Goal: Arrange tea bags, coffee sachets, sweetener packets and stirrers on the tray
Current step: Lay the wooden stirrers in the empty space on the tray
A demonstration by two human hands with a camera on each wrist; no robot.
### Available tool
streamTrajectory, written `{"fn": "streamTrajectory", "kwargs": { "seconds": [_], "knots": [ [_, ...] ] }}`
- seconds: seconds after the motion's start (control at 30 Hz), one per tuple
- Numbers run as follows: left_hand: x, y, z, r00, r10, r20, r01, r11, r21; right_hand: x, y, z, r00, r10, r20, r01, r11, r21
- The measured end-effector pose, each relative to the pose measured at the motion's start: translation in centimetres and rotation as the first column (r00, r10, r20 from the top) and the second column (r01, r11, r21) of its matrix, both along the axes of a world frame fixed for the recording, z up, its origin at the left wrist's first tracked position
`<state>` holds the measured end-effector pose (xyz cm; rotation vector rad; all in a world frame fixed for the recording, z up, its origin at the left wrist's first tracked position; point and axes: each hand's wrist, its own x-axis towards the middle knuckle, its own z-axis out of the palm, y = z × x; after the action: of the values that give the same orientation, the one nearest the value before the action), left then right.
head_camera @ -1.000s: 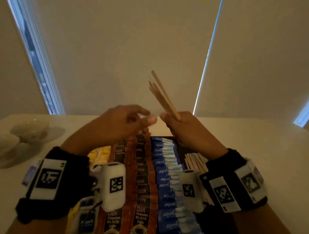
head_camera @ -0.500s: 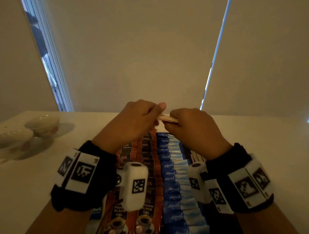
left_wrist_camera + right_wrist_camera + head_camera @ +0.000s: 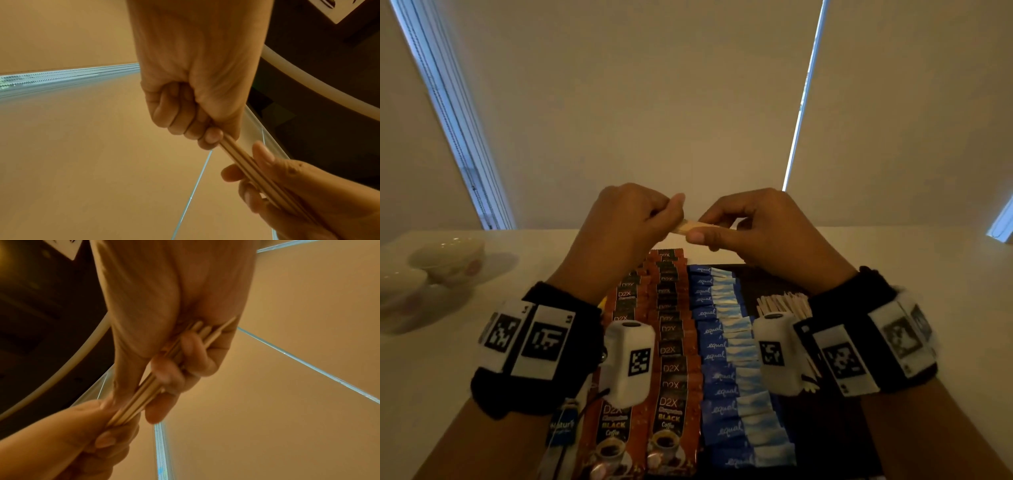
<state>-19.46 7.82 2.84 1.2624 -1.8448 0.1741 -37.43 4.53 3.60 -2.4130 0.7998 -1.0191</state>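
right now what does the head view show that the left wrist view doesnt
Only the head view shows the tray with coffee sachets, blue sweetener packets, laid stirrers, and cups on the table.

Only the left wrist view shows the palm side: curled fingers and separate sticks in the bundle.

Both show the left hand and right hand gripping one stirrer bundle.

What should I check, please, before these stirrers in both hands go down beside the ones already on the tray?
1. Left hand grips the stirrer bundle: ok.
2. Right hand grips its other end: ok.
3. Bundle squared up: not ok; ends look staggered in the right wrist view.
4. Bare tray beyond the laid stirrers: ok.
5. Space nearer the person: cannot tell, wrists hide it.
6. Sweetener packets clear of the stirrer column: ok.
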Motion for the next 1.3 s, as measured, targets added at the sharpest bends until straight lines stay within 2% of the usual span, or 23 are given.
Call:
{"fn": "streamTrajectory", "kwargs": {
  "seconds": [0.13,0.23,0.33,0.43,0.57,0.7,0.8,0.87,0.9,0.97,1.03,1.1,1.17,1.2,1.3],
  "knots": [
    [0.0,0.2,0.0,0.999,0.009,-0.039,-0.012,0.998,-0.061,-1.5,0.0,0.6,0.994,0.056,0.098,-0.070,0.986,0.152],
    [0.0,0.5,0.3,0.994,-0.001,-0.106,-0.011,0.994,-0.113,-2.1,-0.2,0.9,0.966,0.068,0.249,-0.126,0.966,0.224],
    [-0.6,0.5,0.2,0.996,-0.004,-0.090,-0.007,0.993,-0.120,-1.3,-0.6,0.3,0.911,-0.052,0.410,-0.081,0.951,0.299],
    [-1.1,0.2,-0.1,0.996,0.007,-0.084,-0.017,0.993,-0.120,0.3,-0.6,-0.7,0.861,-0.180,0.475,-0.020,0.923,0.385],
    [-0.9,0.2,0.3,0.969,-0.022,-0.246,0.006,0.998,-0.068,1.5,-0.1,-1.2,0.852,-0.183,0.490,-0.030,0.918,0.395],
    [-1.1,0.3,0.6,0.865,-0.042,-0.500,0.049,0.999,0.002,1.3,-0.1,-0.6,0.854,-0.164,0.494,0.006,0.952,0.306],
    [-1.3,0.7,0.9,0.694,-0.044,-0.719,0.171,0.980,0.104,1.1,0.1,-0.4,0.848,-0.149,0.508,0.012,0.965,0.263],
    [-1.1,1.1,1.5,0.559,-0.003,-0.829,0.313,0.927,0.208,1.1,0.3,-0.3,0.852,-0.128,0.507,0.017,0.976,0.219],
    [-1.0,1.3,1.7,0.527,0.024,-0.849,0.387,0.883,0.265,1.1,0.4,-0.2,0.858,-0.113,0.501,0.024,0.983,0.181],
    [-0.5,1.6,2.0,0.553,0.059,-0.831,0.466,0.805,0.367,1.2,0.8,0.0,0.868,-0.082,0.490,0.047,0.995,0.083],
    [-0.2,1.6,2.1,0.620,0.099,-0.779,0.449,0.769,0.455,1.4,0.9,0.2,0.868,-0.069,0.491,0.082,0.997,-0.005],
    [-0.1,1.7,2.0,0.656,0.126,-0.744,0.458,0.717,0.525,1.4,1.0,0.1,0.855,-0.066,0.515,0.103,0.994,-0.045],
    [-0.3,1.7,2.2,0.661,0.127,-0.740,0.496,0.666,0.557,1.3,0.8,0.0,0.835,-0.065,0.547,0.102,0.994,-0.038],
    [-0.4,1.7,2.2,0.674,0.121,-0.729,0.491,0.664,0.564,1.2,0.7,-0.1,0.821,-0.069,0.567,0.098,0.995,-0.020],
    [-0.8,1.8,2.3,0.746,0.131,-0.653,0.379,0.723,0.578,1.0,0.3,-0.3,0.790,-0.109,0.603,0.130,0.991,0.008]
  ]
}}
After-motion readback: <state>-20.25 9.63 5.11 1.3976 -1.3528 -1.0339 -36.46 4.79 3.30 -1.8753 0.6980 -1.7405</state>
